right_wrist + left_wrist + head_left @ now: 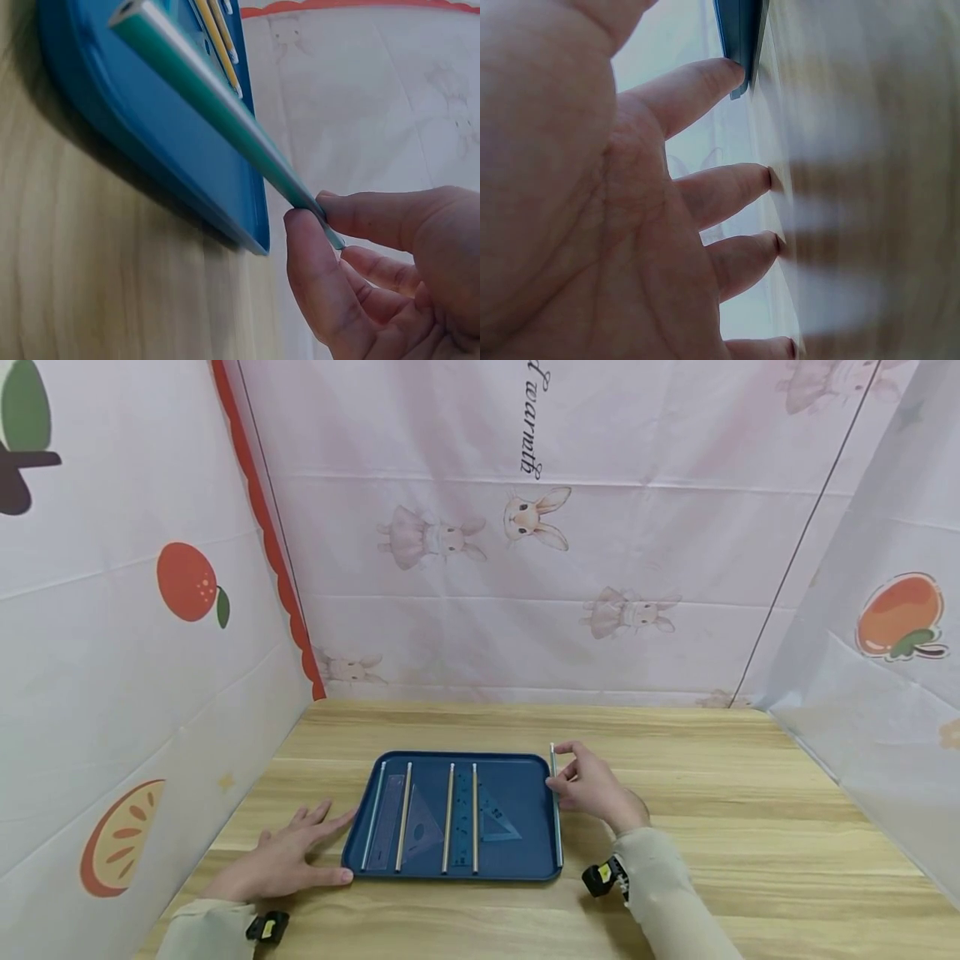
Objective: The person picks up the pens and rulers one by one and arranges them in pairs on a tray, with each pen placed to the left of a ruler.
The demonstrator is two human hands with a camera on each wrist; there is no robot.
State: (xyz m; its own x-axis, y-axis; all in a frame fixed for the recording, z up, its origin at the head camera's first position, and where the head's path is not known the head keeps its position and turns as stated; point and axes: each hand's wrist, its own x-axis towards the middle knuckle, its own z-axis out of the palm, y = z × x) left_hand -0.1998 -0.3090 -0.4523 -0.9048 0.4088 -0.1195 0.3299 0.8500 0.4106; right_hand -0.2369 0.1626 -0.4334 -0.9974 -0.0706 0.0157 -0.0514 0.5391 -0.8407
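A blue tray (525, 827) lies on the table. My right hand (592, 787) pinches a green pencil (217, 124) between thumb and fingers at the tray's right rim. The head view shows the pencil lined up along that rim; its contact with the tray is unclear. My left hand (288, 856) has its fingers spread on the tray's left side; in the left wrist view a fingertip (731, 71) touches the tray edge. Inside the tray lie another green pencil (372, 818), several yellow pencils (404, 818), a clear ruler (385, 827), a blue ruler (462, 818) and two set squares (501, 828).
The wood-grain table (675, 760) extends around the tray. Printed cloth walls (450, 635) stand behind and on both sides. A small black device (268, 928) is worn at the left wrist, and a similar black device (600, 878) at the right.
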